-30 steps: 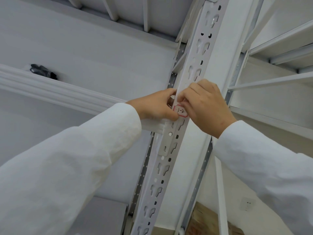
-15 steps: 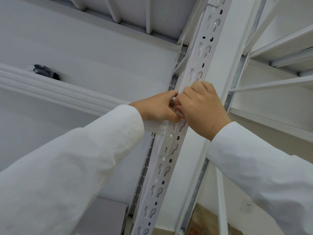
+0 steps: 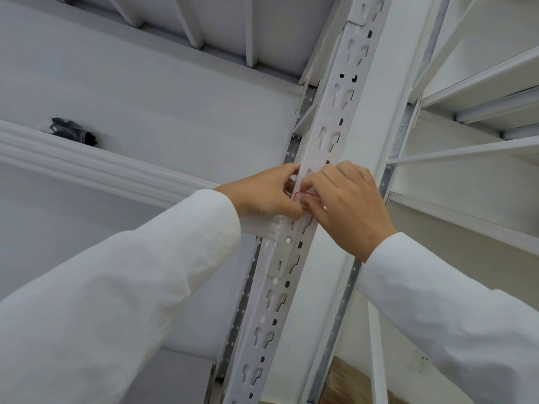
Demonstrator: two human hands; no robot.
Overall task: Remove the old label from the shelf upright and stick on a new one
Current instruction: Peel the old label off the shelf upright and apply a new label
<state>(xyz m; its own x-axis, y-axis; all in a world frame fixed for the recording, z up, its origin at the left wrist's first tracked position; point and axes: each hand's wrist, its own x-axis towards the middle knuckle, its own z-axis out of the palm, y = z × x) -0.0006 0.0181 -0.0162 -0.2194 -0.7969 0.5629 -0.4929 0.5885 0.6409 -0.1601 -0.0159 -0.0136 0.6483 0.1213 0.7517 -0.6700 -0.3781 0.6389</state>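
Your 2 hands meet on the shelf upright [image 3: 329, 121]: left hand [image 3: 264, 192] and right hand [image 3: 345, 205] both pinching the red-edged label [image 3: 303, 196], mostly hidden between your fingertips.

White shelf upright [image 3: 326, 147] with keyhole slot pattern. Label [image 3: 303, 196] white, red border. White sleeves [image 3: 140, 287]. Black object [image 3: 73, 132] on white shelf [image 3: 87, 167]. Galvanised grey perforated strip [image 3: 338, 322]. Brown wood floor [image 3: 347, 386].
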